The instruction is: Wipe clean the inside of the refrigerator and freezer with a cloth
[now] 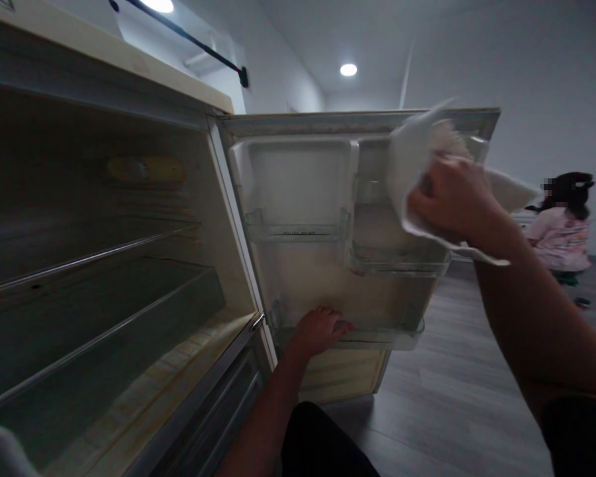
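My right hand (449,199) is closed around a white cloth (410,162), which hangs loosely about the fist and is smeared by motion. It is up in front of the upper right part of the open refrigerator door (298,179), over the clear door shelf (402,258) there. Lower down, my left hand (322,329) rests at the clear bottom door shelf (377,336), its thumb stretched to the right and its fingertips over the rim. Another clear door shelf (298,232) sits on the upper left of the door.
To the left stands the refrigerator's interior, with glass shelves (104,255), a yellowish light cover (146,170) and stained bottom ledge (179,358). Below it are drawer fronts (228,404). A person (561,228) in a pink top is low on the grey floor (442,397) at right.
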A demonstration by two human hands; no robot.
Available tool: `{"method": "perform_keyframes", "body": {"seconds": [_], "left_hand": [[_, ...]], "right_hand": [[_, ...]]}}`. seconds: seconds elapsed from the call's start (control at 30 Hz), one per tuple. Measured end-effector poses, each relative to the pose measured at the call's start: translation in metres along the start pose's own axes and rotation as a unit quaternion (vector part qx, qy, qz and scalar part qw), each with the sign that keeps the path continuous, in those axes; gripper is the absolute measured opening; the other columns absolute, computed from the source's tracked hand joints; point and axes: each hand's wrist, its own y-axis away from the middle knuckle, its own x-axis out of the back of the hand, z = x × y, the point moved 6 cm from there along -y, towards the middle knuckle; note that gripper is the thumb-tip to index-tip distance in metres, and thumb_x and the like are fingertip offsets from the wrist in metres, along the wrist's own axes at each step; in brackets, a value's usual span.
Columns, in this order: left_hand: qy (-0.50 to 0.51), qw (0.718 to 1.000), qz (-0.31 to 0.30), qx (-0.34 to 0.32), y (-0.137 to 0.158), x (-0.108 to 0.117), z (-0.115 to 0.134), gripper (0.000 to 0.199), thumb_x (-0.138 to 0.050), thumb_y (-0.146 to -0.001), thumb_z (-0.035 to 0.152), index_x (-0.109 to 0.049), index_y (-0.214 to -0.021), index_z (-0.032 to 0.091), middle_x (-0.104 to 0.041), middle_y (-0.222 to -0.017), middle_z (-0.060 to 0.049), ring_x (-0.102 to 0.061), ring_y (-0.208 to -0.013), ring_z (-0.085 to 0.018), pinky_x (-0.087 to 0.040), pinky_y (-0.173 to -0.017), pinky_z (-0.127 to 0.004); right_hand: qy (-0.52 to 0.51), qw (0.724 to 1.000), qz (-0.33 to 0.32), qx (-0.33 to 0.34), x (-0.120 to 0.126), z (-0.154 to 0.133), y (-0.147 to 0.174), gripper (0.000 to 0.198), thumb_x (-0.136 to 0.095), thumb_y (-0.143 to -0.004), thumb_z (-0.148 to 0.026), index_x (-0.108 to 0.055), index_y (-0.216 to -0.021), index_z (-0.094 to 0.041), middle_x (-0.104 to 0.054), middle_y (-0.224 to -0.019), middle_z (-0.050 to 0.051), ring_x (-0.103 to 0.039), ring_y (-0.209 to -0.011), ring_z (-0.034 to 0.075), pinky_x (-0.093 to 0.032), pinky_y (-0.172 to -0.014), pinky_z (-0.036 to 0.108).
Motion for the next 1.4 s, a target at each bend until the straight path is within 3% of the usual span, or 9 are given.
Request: {"method": "perform_keyframes", "body": {"seconds": [0.13, 0.3, 0.43, 0.57, 0.67, 0.8, 0.97, 1.13, 1.4], "left_hand": [[0.023, 0.999, -0.024, 0.025, 0.000, -0.002, -0.004, 0.073, -0.023, -0.096, 0.074, -0.067, -0.126, 0.024, -0.072, -0.122, -0.010, -0.065, -0.114, -0.028, -0.049, -0.096, -0.040], [0.056, 0.994, -0.069, 0.067, 0.000, -0.003, -0.011, 0.076, -0.025, -0.091, 0.081, -0.070, -0.122, 0.028, -0.073, -0.121, -0.008, -0.067, -0.113, -0.028, -0.050, -0.092, -0.037], [0.065, 0.990, -0.098, 0.081, 0.000, -0.002, -0.012, 0.076, -0.024, -0.090, 0.082, -0.069, -0.124, 0.030, -0.074, -0.121, -0.007, -0.068, -0.113, -0.027, -0.050, -0.091, -0.035], [0.068, 0.989, -0.108, 0.075, 0.000, -0.001, -0.011, 0.082, -0.020, -0.088, 0.085, -0.069, -0.122, 0.029, -0.074, -0.121, -0.008, -0.069, -0.111, -0.029, -0.050, -0.088, -0.036], [0.078, 0.989, -0.109, 0.065, 0.002, 0.000, -0.011, 0.082, -0.021, -0.087, 0.086, -0.069, -0.122, 0.029, -0.074, -0.120, -0.008, -0.070, -0.109, -0.028, -0.051, -0.087, -0.036], [0.084, 0.989, -0.109, 0.061, 0.006, 0.000, -0.013, 0.082, -0.023, -0.088, 0.085, -0.065, -0.131, 0.028, -0.070, -0.130, -0.009, -0.067, -0.117, -0.029, -0.049, -0.093, -0.037], [0.082, 0.989, -0.111, 0.057, 0.008, -0.001, -0.014, 0.083, -0.024, -0.088, 0.085, -0.065, -0.131, 0.028, -0.071, -0.129, -0.009, -0.067, -0.118, -0.031, -0.049, -0.094, -0.039], [0.077, 0.990, -0.093, 0.066, 0.009, -0.001, -0.015, 0.081, -0.026, -0.088, 0.084, -0.065, -0.132, 0.028, -0.071, -0.128, -0.009, -0.067, -0.116, -0.031, -0.049, -0.093, -0.039], [0.078, 0.990, -0.093, 0.069, 0.009, -0.001, -0.015, 0.082, -0.026, -0.087, 0.085, -0.065, -0.131, 0.029, -0.073, -0.125, -0.008, -0.068, -0.115, -0.031, -0.050, -0.093, -0.039]], "right_hand": [[0.061, 0.985, -0.128, 0.097, -0.021, -0.028, -0.037, 0.073, -0.051, -0.088, -0.066, -0.074, -0.101, 0.001, -0.073, -0.091, 0.015, -0.069, -0.089, 0.018, -0.037, -0.073, 0.029], [0.033, 0.972, -0.193, 0.131, -0.028, -0.044, -0.052, 0.084, -0.060, -0.074, -0.069, -0.071, -0.111, 0.006, -0.073, -0.099, 0.010, -0.067, -0.083, 0.008, -0.034, -0.069, 0.024], [0.091, 0.975, -0.187, 0.085, -0.022, -0.010, -0.042, 0.083, -0.064, -0.068, -0.069, -0.073, -0.108, 0.003, -0.074, -0.090, 0.011, -0.068, -0.083, 0.010, -0.033, -0.068, 0.026], [0.163, 0.961, -0.223, -0.002, -0.016, 0.037, -0.030, 0.086, -0.039, -0.075, -0.072, -0.075, -0.099, 0.003, -0.073, -0.084, 0.012, -0.067, -0.075, 0.008, -0.034, -0.066, 0.032], [0.202, 0.955, -0.213, -0.032, -0.010, 0.053, -0.025, 0.088, -0.027, -0.081, -0.070, -0.076, -0.093, 0.002, -0.073, -0.085, 0.015, -0.068, -0.076, 0.009, -0.034, -0.064, 0.033], [0.182, 0.959, -0.217, -0.016, -0.006, 0.036, -0.023, 0.076, -0.043, -0.079, -0.068, -0.077, -0.097, -0.002, -0.074, -0.090, 0.012, -0.068, -0.073, 0.007, -0.034, -0.062, 0.029], [0.088, 0.956, -0.276, 0.037, -0.010, -0.011, -0.028, 0.065, -0.069, -0.068, -0.056, -0.077, -0.109, -0.006, -0.075, -0.089, 0.002, -0.068, -0.076, 0.009, -0.038, -0.070, 0.029], [0.053, 0.967, -0.222, 0.113, -0.020, -0.044, -0.045, 0.067, -0.079, -0.066, -0.057, -0.077, -0.110, -0.006, -0.074, -0.085, 0.004, -0.067, -0.073, 0.012, -0.041, -0.073, 0.029], [0.125, 0.978, -0.115, 0.124, -0.021, -0.053, -0.037, 0.050, -0.071, -0.078, -0.044, -0.073, -0.105, -0.002, -0.073, -0.093, 0.017, -0.071, -0.089, 0.024, -0.044, -0.077, 0.032]]}}
